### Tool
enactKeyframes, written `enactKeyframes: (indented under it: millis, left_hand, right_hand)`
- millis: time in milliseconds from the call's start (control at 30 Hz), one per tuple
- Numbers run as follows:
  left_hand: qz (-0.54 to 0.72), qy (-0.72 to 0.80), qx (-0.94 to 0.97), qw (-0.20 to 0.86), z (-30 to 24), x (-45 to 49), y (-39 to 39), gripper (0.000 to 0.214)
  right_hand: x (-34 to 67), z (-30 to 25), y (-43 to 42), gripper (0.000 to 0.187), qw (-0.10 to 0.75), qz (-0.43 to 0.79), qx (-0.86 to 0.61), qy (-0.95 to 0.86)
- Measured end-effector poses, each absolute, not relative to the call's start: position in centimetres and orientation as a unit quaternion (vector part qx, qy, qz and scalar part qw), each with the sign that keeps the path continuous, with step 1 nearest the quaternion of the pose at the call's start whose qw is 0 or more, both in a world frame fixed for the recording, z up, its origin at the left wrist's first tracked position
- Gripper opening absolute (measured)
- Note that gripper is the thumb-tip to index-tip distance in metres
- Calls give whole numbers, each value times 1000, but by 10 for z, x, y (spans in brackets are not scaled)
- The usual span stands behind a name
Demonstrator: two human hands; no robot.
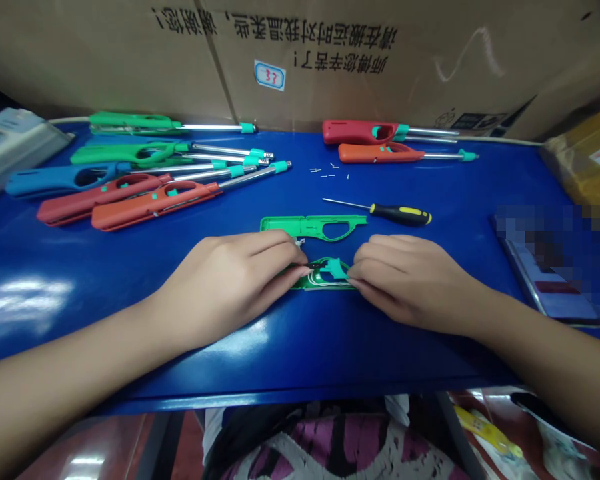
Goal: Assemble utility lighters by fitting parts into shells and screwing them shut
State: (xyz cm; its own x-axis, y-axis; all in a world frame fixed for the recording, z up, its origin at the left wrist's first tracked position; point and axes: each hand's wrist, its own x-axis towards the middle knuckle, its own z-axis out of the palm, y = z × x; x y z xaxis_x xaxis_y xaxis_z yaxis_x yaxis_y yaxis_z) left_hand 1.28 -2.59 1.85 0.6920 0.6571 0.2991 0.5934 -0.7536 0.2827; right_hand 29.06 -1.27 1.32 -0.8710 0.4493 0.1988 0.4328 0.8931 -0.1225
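Note:
An opened green lighter casing (300, 285) lies near the table's front, with a teal trigger (336, 269), white wires and a small black part inside. My left hand (243, 277) is closed over its left end, thumb and fingertips pinched beside the black part. At the other end, by the trigger, the fingers of my right hand (405, 280) are closed on the casing. Just behind both hands lies the other green casing half (305, 225), its hollow inside facing up. My fingers hide the ends of the casing I hold.
Several assembled lighters (155, 205) lie at the back left; a red lighter (360, 131) and an orange lighter (380, 154) lie back right. Small screws (329, 175) and a screwdriver (400, 214) are between. A phone (550, 267) lies right. A cardboard box (300, 100) stands behind.

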Motion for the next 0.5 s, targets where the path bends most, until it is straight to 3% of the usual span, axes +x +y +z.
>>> enactKeyframes:
  millis: [500]
  left_hand:
    - [203,333,916,96,18,15,-26,19]
  right_hand:
    - [288,11,-14,23,141,51,-239,-959]
